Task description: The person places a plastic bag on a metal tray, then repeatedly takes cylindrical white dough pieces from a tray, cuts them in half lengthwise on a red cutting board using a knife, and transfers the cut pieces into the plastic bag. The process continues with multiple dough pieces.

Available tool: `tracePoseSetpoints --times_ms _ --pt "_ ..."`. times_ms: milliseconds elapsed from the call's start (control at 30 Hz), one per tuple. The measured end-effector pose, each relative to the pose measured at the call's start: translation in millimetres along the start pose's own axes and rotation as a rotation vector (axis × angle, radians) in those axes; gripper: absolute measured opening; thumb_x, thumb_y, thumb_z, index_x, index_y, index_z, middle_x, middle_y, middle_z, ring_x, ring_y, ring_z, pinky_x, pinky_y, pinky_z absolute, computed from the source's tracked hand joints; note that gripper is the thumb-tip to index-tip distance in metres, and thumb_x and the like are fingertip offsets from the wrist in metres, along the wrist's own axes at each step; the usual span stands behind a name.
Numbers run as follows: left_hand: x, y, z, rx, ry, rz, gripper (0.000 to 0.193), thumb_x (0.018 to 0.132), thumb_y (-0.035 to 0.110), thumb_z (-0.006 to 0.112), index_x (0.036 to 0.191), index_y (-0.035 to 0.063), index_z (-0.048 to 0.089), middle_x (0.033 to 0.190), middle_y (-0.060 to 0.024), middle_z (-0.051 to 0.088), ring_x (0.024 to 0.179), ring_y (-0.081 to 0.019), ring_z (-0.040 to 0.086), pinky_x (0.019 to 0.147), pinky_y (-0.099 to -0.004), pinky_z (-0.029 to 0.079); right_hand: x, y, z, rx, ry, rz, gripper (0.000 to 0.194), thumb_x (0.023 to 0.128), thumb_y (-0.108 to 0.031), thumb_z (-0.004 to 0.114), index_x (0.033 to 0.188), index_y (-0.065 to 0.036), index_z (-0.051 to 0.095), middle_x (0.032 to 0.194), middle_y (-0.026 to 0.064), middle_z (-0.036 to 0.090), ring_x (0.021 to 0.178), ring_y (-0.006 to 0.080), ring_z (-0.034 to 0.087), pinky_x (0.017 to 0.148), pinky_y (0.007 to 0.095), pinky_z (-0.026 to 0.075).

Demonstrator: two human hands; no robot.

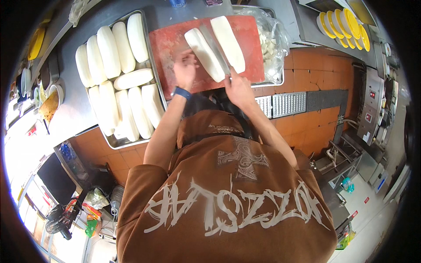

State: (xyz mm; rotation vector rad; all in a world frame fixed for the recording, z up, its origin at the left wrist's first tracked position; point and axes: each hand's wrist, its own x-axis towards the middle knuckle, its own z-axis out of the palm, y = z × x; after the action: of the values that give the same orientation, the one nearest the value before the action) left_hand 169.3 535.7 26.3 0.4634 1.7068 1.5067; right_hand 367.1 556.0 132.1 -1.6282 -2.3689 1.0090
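On a red cutting board lie two long pieces of peeled white radish, the left piece and the right piece. Between them slants the broad blade of a kitchen knife, its handle gripped by my right hand at the near end. My left hand, blurred by motion, is just left of the left piece. Its fingers are loosely curled, and nothing shows in them. Whether the fingertips touch the radish cannot be told.
Left of the board, a metal tray holds several whole peeled radishes. At right, another metal tray carries a clear plastic bag with cut white chunks. Stacked yellow-lidded containers stand far right. A blue object sits behind the board.
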Motion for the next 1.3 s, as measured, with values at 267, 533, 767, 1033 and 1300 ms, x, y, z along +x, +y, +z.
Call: tracePoseSetpoints --times_ms 267,533,767,1033,1300 --pt "63 66 -10 0.046 0.022 0.141 0.031 0.095 0.026 0.079 0.101 -0.0019 0.066 0.073 -0.0051 0.067 0.056 -0.0105 0.061 0.052 -0.0254 0.051 21 -34 12 -0.022 -0.045 -0.044 0.036 0.096 -0.016 0.058 0.123 0.007 0.054 0.074 0.0287 0.068 0.075 0.0494 0.070 0.074 0.0588 0.056" --pt "89 78 6 -0.094 -0.017 0.086 0.031 0.089 0.021 0.085 0.097 0.0001 0.065 0.079 -0.0050 0.070 0.061 -0.0083 0.062 0.053 -0.0228 0.053 25 -28 20 -0.052 -0.074 -0.059 0.032 0.096 -0.015 0.059 0.117 0.007 0.054 0.070 0.0278 0.067 0.072 0.0483 0.069 0.074 0.0582 0.054" --pt "104 67 6 -0.053 -0.074 0.047 0.028 0.085 0.010 0.087 0.097 0.0006 0.064 0.083 -0.0077 0.071 0.061 -0.0107 0.065 0.052 -0.0248 0.056 31 -17 24 -0.101 -0.119 -0.082 0.031 0.098 -0.016 0.058 0.118 0.007 0.051 0.074 0.0274 0.069 0.072 0.0489 0.069 0.070 0.0593 0.054" --pt "124 59 6 -0.129 -0.047 -0.052 0.022 0.090 0.010 0.083 0.093 0.0043 0.061 0.085 -0.0055 0.070 0.063 -0.0115 0.064 0.057 -0.0259 0.055 56 -10 58 -0.105 -0.058 -0.091 0.029 0.096 -0.014 0.058 0.117 0.005 0.050 0.071 0.0273 0.068 0.070 0.0491 0.069 0.069 0.0586 0.055" --pt "38 11 -16 0.694 -0.639 0.303 0.012 0.087 0.013 0.077 0.090 0.0052 0.069 0.092 -0.0102 0.072 0.081 -0.0256 0.070 0.076 -0.0401 0.055 70 -6 53 -0.084 -0.076 -0.115 0.028 0.096 -0.014 0.058 0.114 0.006 0.056 0.080 0.0335 0.068 0.075 0.0529 0.068 0.071 0.0613 0.055"
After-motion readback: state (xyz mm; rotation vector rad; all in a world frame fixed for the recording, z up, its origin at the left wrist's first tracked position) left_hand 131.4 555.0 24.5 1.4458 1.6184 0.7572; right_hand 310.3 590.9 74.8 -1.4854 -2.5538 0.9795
